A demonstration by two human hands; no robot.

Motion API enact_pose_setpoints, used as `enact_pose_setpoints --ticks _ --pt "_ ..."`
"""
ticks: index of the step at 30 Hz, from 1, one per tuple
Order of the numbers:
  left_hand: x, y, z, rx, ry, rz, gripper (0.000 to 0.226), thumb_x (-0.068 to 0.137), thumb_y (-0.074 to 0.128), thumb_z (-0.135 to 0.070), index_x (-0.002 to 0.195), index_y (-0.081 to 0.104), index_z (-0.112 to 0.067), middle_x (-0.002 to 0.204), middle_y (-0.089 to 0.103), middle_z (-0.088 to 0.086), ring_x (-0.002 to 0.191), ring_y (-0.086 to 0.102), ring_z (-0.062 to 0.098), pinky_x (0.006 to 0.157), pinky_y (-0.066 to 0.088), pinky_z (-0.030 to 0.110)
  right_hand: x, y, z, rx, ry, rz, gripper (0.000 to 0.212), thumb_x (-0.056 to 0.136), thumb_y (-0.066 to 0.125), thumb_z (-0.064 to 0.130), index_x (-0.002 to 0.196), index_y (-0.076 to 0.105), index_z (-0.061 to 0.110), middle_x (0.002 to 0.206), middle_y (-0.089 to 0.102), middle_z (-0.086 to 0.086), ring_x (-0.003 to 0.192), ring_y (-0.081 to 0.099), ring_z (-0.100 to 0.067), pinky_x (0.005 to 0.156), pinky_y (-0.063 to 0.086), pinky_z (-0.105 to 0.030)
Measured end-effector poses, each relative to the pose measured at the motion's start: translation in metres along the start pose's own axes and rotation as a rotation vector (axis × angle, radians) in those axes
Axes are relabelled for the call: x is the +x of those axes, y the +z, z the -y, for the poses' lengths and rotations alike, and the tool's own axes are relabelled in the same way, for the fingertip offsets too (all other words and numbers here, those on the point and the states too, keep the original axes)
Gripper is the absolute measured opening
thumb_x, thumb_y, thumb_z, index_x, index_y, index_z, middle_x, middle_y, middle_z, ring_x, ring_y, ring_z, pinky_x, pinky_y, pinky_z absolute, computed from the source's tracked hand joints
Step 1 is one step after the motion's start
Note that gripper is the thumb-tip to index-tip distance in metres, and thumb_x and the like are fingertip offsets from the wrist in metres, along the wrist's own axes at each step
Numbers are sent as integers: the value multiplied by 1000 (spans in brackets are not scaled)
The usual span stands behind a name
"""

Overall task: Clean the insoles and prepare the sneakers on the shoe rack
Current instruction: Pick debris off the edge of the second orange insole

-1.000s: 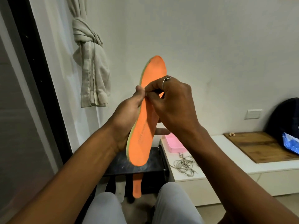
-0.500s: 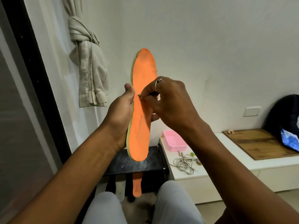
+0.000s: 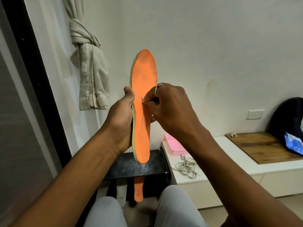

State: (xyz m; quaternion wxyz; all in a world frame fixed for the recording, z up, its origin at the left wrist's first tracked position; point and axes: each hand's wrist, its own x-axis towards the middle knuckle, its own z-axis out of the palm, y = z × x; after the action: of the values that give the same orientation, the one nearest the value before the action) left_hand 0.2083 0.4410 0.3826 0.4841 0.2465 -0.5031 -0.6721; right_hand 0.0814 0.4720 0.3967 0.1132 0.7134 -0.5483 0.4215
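An orange insole (image 3: 143, 76) with a pale green edge stands upright in front of me, toe end up. My left hand (image 3: 122, 118) grips it from behind along its left edge, thumb at the rim. My right hand (image 3: 167, 108), a ring on one finger, has its fingertips pinched against the orange face at mid-length; a tiny pale bit shows at the fingertips. A second orange insole (image 3: 138, 189) hangs below on the black shoe rack (image 3: 131, 167). Pale sneakers (image 3: 121, 194) show partly under the rack's top shelf.
A white low bench (image 3: 229, 163) at the right carries a pink tray (image 3: 174, 145), a tangle of grey laces (image 3: 186, 167), a wooden board (image 3: 262, 146) and a dark bag (image 3: 290, 122). A knotted curtain (image 3: 88, 71) hangs at the left. My knees (image 3: 139, 212) are at the bottom.
The insole has turned from tilted right to nearly upright, facing me more squarely. My right fingers stayed pinched on its face, sliding slightly left toward the middle.
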Motion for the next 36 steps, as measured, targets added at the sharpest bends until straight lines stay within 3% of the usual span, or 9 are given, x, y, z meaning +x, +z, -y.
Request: enact_pose_setpoints --ticks 5,8,12,16,20,24,27,32,36 --pt "2 -4 -1 -23 15 -53 64 108 20 -55 129 63 -13 113 76 9 108 71 22 99 53 41 -5 -10 8 123 49 255 16 86 71 4 85 79 17 74 73 8 67 70 -7 68 59 -24" --pt "2 -6 -4 -25 10 -50 66 107 18 -58 128 63 -15 117 75 10 118 64 29 111 41 49 -3 -15 5 299 138 266 10 86 74 4 85 78 13 72 74 5 64 71 -5 67 58 -17" --pt "3 -3 -3 -48 -26 -53 69 106 20 -59 132 61 -10 119 74 13 109 72 25 90 55 37 -5 -4 10 439 142 77 11 86 73 5 87 78 15 75 75 4 66 71 -8 69 62 -29" --pt "5 -4 -3 -21 -50 -151 71 104 28 -63 117 68 -6 100 78 13 89 77 25 73 61 32 -7 -8 16 596 115 256 12 84 76 0 87 78 11 75 76 -1 68 73 -14 68 59 -26" --pt "9 -12 -7 40 -15 -198 61 105 32 -60 125 66 -13 117 74 8 99 74 26 87 56 38 -6 -21 13 641 103 456 8 84 78 -1 90 78 4 78 77 -9 73 74 -18 73 61 -29" --pt "3 -6 -6 -30 -45 -111 69 105 26 -61 129 65 -9 127 68 17 114 66 32 106 47 47 -7 -7 14 516 113 170 10 85 74 1 88 78 10 70 73 4 64 72 -10 64 60 -28" --pt "-1 -4 -8 -27 -46 -82 68 105 27 -61 129 65 -10 121 71 14 105 71 28 97 54 42 -8 -2 17 471 101 114 11 86 74 4 88 79 14 73 74 6 67 72 -9 69 63 -33" --pt "11 -21 -14 20 67 -192 52 108 34 -51 109 71 -14 106 76 5 95 74 21 94 52 38 -10 -19 23 587 110 457 11 83 80 2 86 78 12 79 78 -1 75 75 -14 77 62 -29" --pt "3 -17 -16 -32 32 -104 57 109 24 -52 125 65 -14 104 77 5 92 75 20 77 60 31 -7 -7 15 426 86 183 7 85 77 7 87 79 13 77 75 5 71 72 -8 77 61 -31"
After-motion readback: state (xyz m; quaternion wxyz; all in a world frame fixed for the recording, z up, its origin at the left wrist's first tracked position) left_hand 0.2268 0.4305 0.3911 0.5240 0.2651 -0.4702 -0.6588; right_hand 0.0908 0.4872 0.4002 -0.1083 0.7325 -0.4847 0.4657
